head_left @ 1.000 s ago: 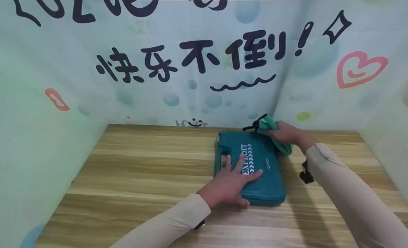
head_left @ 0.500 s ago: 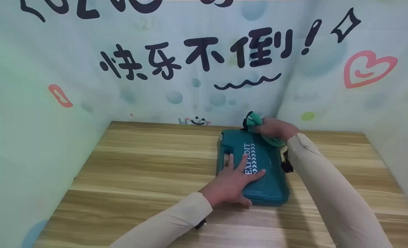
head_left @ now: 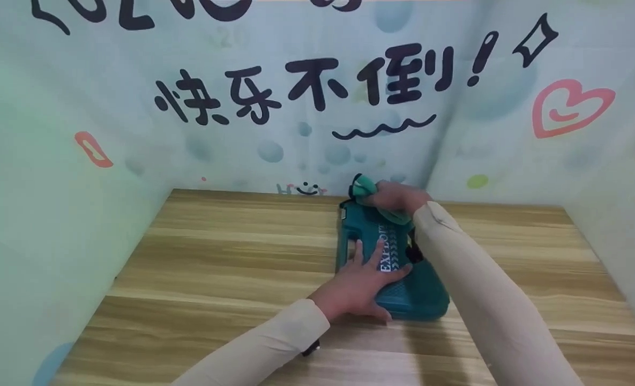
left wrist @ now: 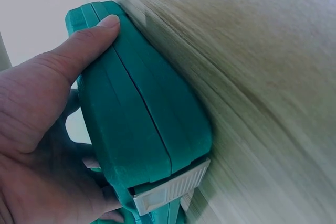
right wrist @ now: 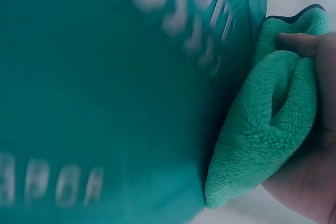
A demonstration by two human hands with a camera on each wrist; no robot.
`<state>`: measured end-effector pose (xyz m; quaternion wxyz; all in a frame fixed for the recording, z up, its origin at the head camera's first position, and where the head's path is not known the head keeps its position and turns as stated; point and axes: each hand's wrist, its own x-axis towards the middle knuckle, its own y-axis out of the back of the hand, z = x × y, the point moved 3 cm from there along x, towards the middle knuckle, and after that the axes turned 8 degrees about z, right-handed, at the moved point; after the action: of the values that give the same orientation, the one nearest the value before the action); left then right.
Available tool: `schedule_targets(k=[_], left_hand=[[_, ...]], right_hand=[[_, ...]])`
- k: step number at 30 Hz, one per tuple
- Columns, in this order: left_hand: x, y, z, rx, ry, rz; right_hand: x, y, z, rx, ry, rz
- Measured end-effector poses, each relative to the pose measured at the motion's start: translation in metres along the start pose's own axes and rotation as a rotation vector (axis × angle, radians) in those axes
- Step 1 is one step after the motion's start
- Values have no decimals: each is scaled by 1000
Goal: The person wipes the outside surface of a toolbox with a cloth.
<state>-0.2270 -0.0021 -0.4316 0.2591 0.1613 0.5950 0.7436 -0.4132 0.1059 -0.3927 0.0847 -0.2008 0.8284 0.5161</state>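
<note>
A teal plastic tool case [head_left: 419, 300] marked EXPLOIT lies flat on the wooden table. My left hand [head_left: 357, 287] rests on its lid with fingers spread and straight; in the left wrist view the thumb [left wrist: 94, 40] lies against the case's side wall, above a grey latch [left wrist: 170, 187]. At the far end of the case, my right hand [head_left: 400, 197] grips a folded green cloth [head_left: 364, 186] with dark edging. In the right wrist view the fluffy cloth [right wrist: 262, 124] bears against the case's edge, with the thumb over it. The right forearm covers part of the lid.
The wood-grain tabletop [head_left: 215, 257] extends on both sides of the case. A printed fabric backdrop [head_left: 231, 161] with black lettering stands right behind the far edge, and side panels [head_left: 54, 225] enclose the table.
My right hand has moved left with the cloth along the far end of the case, from its right corner towards the left one. The left hand has stayed on the lid.
</note>
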Motion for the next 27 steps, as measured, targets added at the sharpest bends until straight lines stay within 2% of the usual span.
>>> schedule_targets(k=[5,13,17,27], left_hand=[[0,-2,1,-6,-16,-6],[0,-1,3,72,-77,36],[-1,-1,4,79,-96,48],[-3,0,1,55,-47,29]], right_hand=[[7,-9,-17,-58,40,7],[14,-20,-38,-67,84,13],[16,-26,-47,-78,95,0],[19,-31,-48,-60,116,33]])
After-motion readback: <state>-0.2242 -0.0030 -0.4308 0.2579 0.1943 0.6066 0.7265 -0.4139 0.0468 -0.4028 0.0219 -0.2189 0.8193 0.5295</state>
